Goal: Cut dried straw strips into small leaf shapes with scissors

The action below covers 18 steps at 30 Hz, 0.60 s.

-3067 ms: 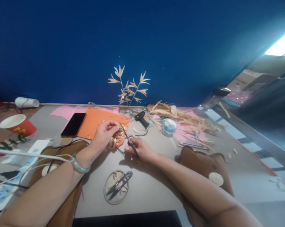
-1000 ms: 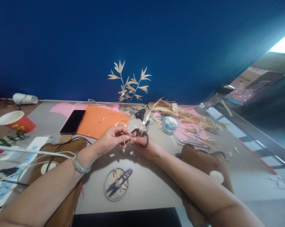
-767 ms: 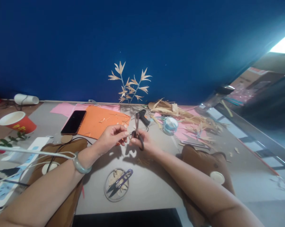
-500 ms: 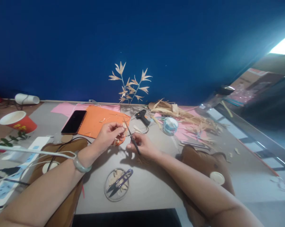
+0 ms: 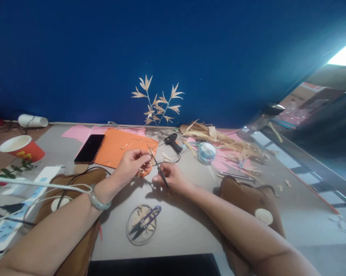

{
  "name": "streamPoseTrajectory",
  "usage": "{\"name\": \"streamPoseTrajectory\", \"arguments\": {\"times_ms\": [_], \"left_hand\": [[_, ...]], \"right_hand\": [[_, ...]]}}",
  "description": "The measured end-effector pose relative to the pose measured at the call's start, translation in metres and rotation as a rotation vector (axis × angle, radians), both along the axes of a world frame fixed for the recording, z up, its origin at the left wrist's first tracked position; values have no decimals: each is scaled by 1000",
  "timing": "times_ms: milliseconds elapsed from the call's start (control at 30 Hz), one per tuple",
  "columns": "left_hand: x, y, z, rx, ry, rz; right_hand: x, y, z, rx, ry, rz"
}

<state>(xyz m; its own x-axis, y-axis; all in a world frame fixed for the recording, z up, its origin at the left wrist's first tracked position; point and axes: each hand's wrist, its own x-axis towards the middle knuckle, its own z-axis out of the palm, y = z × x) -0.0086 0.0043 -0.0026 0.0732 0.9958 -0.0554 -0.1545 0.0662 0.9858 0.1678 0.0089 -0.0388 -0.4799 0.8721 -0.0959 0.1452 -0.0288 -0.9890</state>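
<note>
My left hand [image 5: 136,163] is closed in a pinch above the near edge of an orange sheet [image 5: 118,147]. A small pale scrap shows by its fingertips, mostly hidden. In my right hand [image 5: 173,176] lies a slim dark pointed tool [image 5: 162,175], perhaps tweezers, slanting up and left so that its tip is beside the left fingertips. Below both hands a round dish [image 5: 127,232] holds pale husk scraps, with thread snips [image 5: 145,222] lying across it. Behind the sheet rises a branch of pale husk flowers [image 5: 158,103] on bluish stems.
A phone [image 5: 90,148] lies left of the hands; a glue gun [image 5: 173,142] and a blue-white tape roll [image 5: 206,153] are to the right. Dried husks [image 5: 218,138] spread at the back right. Brown cushions [image 5: 247,203] flank the forearms. A paper cup [image 5: 31,151] and power strip [image 5: 6,230] stand left.
The pointed tool and my right hand have shifted slightly left, and the tool's tip is a little lower. My left hand has stayed almost still.
</note>
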Motion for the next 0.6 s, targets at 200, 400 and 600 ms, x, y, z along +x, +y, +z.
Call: {"name": "streamPoseTrajectory", "arguments": {"times_ms": [200,400,600], "left_hand": [[1,0,0,-16,-21,3],[0,0,1,-15,4,15],[-7,-1,7,78,258,-325]], "right_hand": [[-1,0,0,-25,4,-22],[-3,0,1,26,-21,-58],[15,10,25,289,-4,-331]]}}
